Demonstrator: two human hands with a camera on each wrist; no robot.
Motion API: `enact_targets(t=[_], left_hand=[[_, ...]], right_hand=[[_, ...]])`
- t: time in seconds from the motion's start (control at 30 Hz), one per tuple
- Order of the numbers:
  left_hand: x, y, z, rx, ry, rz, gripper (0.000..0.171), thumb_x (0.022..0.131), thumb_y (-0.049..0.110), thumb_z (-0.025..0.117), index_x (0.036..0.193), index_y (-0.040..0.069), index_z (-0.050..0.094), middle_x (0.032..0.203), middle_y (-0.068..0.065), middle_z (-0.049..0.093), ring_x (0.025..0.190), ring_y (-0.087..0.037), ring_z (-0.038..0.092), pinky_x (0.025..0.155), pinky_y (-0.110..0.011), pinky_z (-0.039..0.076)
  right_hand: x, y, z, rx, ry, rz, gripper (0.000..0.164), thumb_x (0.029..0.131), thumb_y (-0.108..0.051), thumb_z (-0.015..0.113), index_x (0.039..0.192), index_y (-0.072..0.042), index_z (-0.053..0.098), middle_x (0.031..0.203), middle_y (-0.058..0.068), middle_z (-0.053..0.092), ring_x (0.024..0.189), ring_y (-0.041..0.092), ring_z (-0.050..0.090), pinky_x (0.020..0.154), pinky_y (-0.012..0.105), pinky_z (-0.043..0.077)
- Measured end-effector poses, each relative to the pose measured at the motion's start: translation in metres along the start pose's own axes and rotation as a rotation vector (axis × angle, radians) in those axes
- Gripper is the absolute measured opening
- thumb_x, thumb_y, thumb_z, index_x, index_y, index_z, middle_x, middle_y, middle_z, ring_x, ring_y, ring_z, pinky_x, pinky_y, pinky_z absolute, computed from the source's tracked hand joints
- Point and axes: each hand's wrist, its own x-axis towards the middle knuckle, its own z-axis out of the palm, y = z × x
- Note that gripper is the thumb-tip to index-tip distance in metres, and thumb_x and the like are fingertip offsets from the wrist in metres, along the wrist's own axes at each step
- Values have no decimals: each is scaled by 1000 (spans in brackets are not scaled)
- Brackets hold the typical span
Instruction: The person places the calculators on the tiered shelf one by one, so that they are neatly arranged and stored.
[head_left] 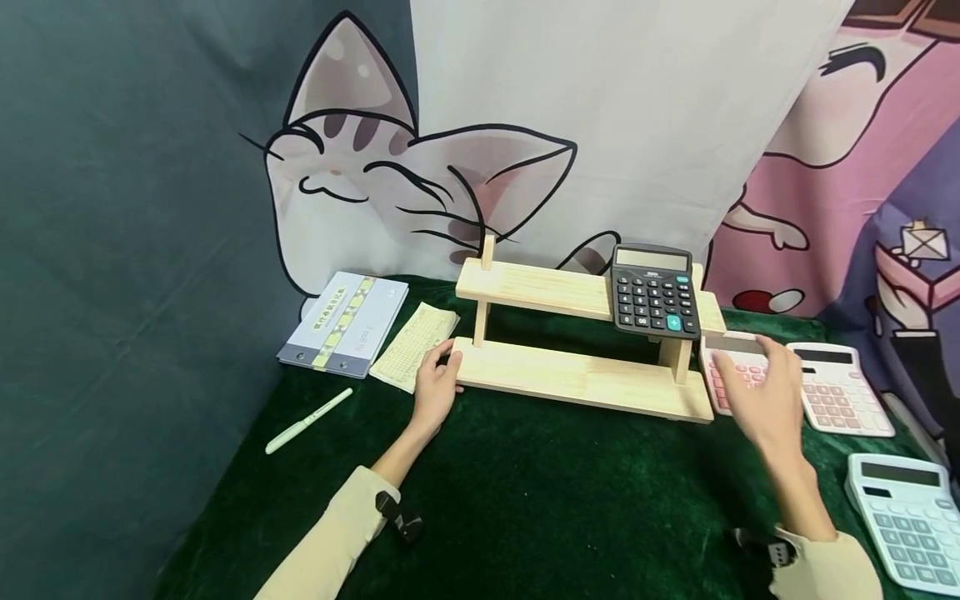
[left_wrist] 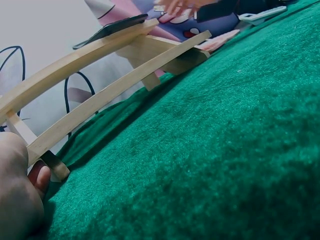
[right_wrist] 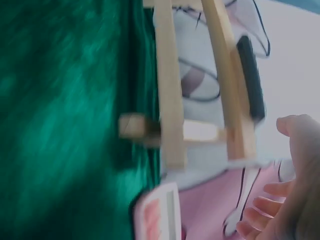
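Observation:
A two-tier wooden shelf (head_left: 570,377) stands on the green cloth. My left hand (head_left: 435,385) grips the left end of its lower board; the left wrist view shows a fingertip (left_wrist: 43,179) tucked below that board. On the right part of the upper board leans a black calculator (head_left: 651,293). With fingers spread and nothing held, my right hand (head_left: 772,404) hovers right of the shelf, overlapping a pink calculator (head_left: 731,342) in the head view. In the right wrist view, the same hand (right_wrist: 287,192) appears apart from the shelf (right_wrist: 170,95).
Left of the shelf lie a bound notebook (head_left: 345,325), a yellowish sheet of paper (head_left: 415,343) and a pale green pen (head_left: 307,421). At the right are a white-and-pink calculator (head_left: 843,387) and a light blue calculator (head_left: 907,521). A printed curtain (head_left: 600,83) hangs close behind the shelf.

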Motion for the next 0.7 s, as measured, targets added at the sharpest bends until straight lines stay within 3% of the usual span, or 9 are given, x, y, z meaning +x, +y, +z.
enact_targets(t=[0.13,0.33,0.53,0.7], left_hand=[[-6,10,-1,-11,-5,16,39,103,12,55,138,-6,53,129,-24,52,68,-15,58,60,-38,61],[-6,10,-3,-14,-20,19,40,103,13,55,139,-5,52,129,-23,52,70,-15,58,63,-43,61],[-6,13,-3,-17,-23,19,40,103,14,55,139,-5,52,128,-22,52,70,-16,58,63,-41,61],[-10,13,0,-22,-27,9,40,103,13,54,139,-5,52,128,-23,51,71,-16,58,65,-46,61]], right_hand=[[-6,33,-17,-15,4,75,74,95,-37,62,154,-3,33,154,28,32,142,44,29,117,62,25],[-17,83,-47,-95,-43,161,80,96,-37,59,156,3,23,152,36,25,142,51,24,116,66,23],[-25,110,-70,-107,101,387,78,97,-40,53,157,-1,21,158,30,21,146,45,22,124,55,19],[-35,131,-83,-41,150,487,81,97,-43,52,160,-10,15,166,20,13,154,35,11,128,47,10]])
